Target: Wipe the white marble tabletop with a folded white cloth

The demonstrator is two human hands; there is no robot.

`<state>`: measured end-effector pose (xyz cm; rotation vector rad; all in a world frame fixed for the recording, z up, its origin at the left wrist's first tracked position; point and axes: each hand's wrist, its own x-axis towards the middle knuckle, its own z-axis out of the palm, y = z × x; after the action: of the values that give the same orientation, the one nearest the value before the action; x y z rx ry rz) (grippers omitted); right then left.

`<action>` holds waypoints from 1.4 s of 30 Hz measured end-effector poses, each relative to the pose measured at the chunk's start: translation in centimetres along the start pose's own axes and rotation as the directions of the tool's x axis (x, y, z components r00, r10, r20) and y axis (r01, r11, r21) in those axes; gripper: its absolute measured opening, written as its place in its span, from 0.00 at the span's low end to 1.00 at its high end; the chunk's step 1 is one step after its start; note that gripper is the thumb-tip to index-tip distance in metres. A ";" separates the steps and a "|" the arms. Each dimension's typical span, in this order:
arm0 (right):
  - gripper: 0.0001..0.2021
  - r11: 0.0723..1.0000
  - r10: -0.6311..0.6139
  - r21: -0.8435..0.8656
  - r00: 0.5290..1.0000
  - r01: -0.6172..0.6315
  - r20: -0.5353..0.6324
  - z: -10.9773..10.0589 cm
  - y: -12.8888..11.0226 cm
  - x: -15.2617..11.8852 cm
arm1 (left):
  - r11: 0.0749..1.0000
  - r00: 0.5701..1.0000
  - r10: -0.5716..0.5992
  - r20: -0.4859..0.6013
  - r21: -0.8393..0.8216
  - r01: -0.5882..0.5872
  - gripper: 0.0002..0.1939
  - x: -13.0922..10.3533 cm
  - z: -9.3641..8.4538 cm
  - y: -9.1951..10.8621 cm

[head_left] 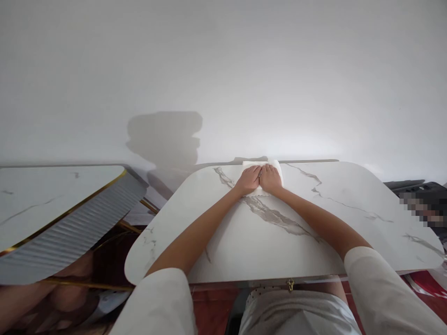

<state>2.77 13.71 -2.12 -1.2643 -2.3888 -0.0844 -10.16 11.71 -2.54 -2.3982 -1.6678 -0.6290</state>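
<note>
Both arms reach forward over a white tabletop (237,251) with grey-brown marbling. Near its far edge, by the wall, lies a white cloth (280,173). My left hand (248,180) presses on the left part of the cloth, palm down, fingers together and slightly bent. Beside it, touching at the fingers, my right hand (270,178) rests on the cloth in the same way. Whether the fingers grip the cloth or only lie on it is hidden beneath the hands.
A pale wall (244,79) stands behind the tabletop. At the left is another marbled table (52,195) with a gold edge and ribbed side; a person's legs (70,288) show below it. Dark items (426,190) sit beyond the right edge.
</note>
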 end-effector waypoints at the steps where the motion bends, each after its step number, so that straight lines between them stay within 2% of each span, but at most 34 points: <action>1: 0.21 1.000 -0.006 -0.001 1.000 0.006 -0.005 -0.2 -0.4 -0.8 | 1.000 1.000 0.007 -0.008 -0.012 -0.007 0.23 -0.8 -0.3 0.5; 6: 0.22 1.000 -0.007 0.002 1.000 0.007 -0.017 -1.3 -2.6 -5.3 | 0.999 1.000 0.007 -0.027 -0.043 -0.008 0.22 -5.2 -2.3 3.7; 11: 0.22 0.996 -0.082 0.028 0.995 0.083 -0.050 -3.1 -4.5 -9.9 | 0.998 0.998 -0.063 0.007 -0.014 0.063 0.24 -9.7 -4.1 7.1; 14: 0.24 0.991 -0.115 0.063 0.993 0.117 -0.028 -4.2 -5.6 -12.6 | 0.996 0.996 -0.091 0.003 -0.001 0.091 0.25 -12.5 -4.8 8.9; 21: 0.26 0.979 -0.189 0.078 0.982 0.188 0.003 -6.4 -8.4 -18.3 | 0.990 0.990 -0.139 -0.012 0.034 0.139 0.29 -19.0 -6.5 12.5; 24: 0.25 0.976 -0.199 0.092 0.980 0.200 -0.012 -6.9 -9.2 -19.8 | 0.990 0.990 -0.137 -0.020 0.032 0.137 0.30 -20.5 -7.0 13.3; 28: 0.25 0.976 -0.200 0.082 0.980 0.201 -0.020 -6.7 -9.2 -19.6 | 0.990 0.990 -0.142 -0.001 -0.023 0.142 0.29 -20.3 -7.3 13.0; 33: 0.26 0.981 -0.184 0.068 0.983 0.183 0.004 -6.0 -8.5 -17.2 | 0.973 0.977 -0.209 0.027 -0.096 0.211 0.25 -18.2 -7.0 11.2; 37: 0.23 0.983 -0.142 0.124 0.989 0.137 0.033 -5.3 -7.5 -13.8 | 0.971 0.977 -0.215 -0.012 -0.109 0.212 0.24 -15.9 -5.9 8.5; 42: 0.19 0.985 -0.111 0.140 0.993 0.105 0.032 -3.3 -6.2 -8.3 | 0.986 0.986 -0.159 -0.055 -0.066 0.155 0.22 -11.5 -4.3 4.1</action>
<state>3.04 2.86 -1.53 -1.0832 -2.4502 0.0737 -10.80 -1.17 -3.05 -2.2784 -1.8512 -0.7791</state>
